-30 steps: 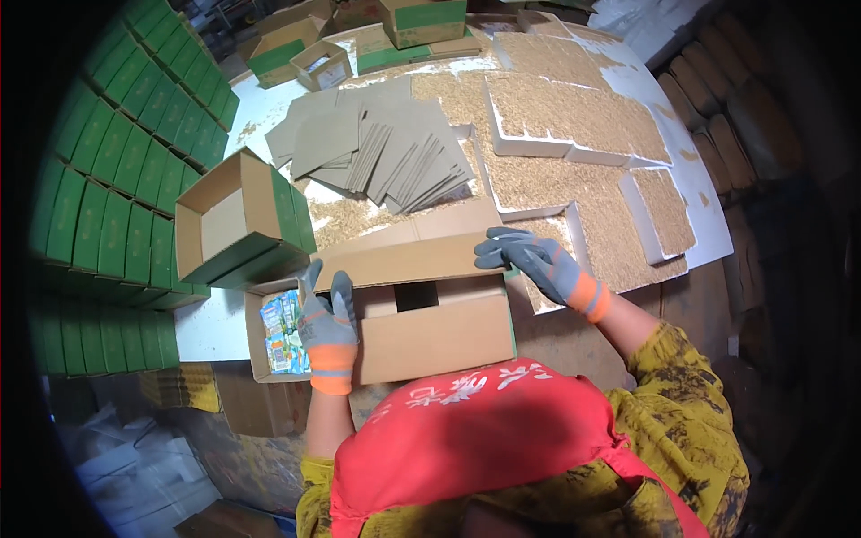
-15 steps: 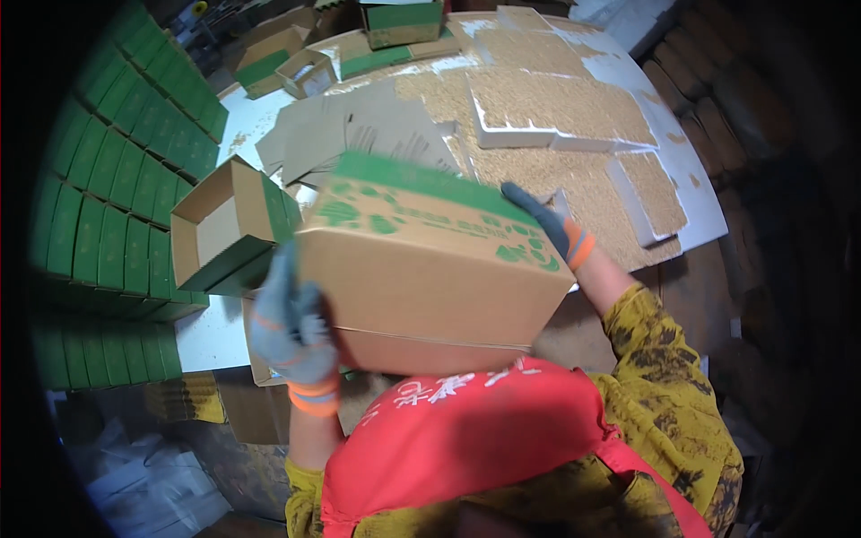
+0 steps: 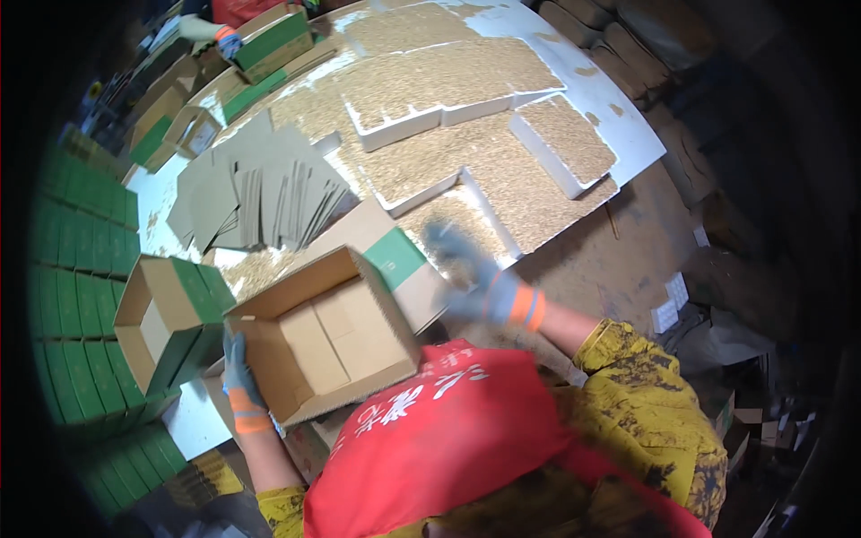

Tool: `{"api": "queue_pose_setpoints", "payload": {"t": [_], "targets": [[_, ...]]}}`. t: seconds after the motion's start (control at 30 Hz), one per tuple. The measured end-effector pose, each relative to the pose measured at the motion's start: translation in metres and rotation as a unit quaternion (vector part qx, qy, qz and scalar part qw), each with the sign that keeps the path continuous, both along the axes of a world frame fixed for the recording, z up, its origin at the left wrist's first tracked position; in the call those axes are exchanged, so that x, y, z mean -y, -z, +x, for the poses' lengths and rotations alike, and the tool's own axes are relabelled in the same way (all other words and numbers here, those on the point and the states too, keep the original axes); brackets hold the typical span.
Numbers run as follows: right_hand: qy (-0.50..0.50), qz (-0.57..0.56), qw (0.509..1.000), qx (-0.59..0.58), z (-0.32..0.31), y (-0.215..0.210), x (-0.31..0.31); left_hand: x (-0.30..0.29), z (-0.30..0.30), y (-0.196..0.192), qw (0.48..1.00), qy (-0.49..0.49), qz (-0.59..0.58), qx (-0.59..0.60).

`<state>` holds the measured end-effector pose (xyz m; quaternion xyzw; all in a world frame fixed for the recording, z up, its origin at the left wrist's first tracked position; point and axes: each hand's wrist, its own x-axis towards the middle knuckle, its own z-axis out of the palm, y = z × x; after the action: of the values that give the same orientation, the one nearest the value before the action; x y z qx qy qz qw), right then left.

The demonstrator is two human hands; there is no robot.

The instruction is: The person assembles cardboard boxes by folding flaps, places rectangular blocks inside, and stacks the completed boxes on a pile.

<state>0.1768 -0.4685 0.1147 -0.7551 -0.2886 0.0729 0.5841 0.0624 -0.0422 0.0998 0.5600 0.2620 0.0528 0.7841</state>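
Stacked green boxes line the left side of the room. Next to them, an open green-and-brown carton sits tilted at the left edge of the white table. The person's gloved left hand grasps the left wall of an open cardboard box, which is tipped toward the red apron at the table's near edge. Beyond it, grey cardboard sheets lie fanned out; at the far left, a co-worker's gloved hand touches a green-banded box. The blurred right hand is spread, gripping nothing, near tan granules covering the tabletop. Brown floor shows on the right.
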Motion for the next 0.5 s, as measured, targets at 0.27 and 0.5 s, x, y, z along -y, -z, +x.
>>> {"api": "queue_pose_setpoints", "payload": {"t": [0.27, 0.5], "targets": [[0.657, -0.196, 0.72, -0.106, 0.177, 0.177, 0.319, 0.006, -0.014, 0.034, 0.949, -0.081, 0.285, -0.104], [0.594, 0.241, 0.759, -0.111, 0.184, 0.156, 0.277, 0.013, 0.005, 0.024, 0.972, -0.058, 0.211, -0.082]]}}
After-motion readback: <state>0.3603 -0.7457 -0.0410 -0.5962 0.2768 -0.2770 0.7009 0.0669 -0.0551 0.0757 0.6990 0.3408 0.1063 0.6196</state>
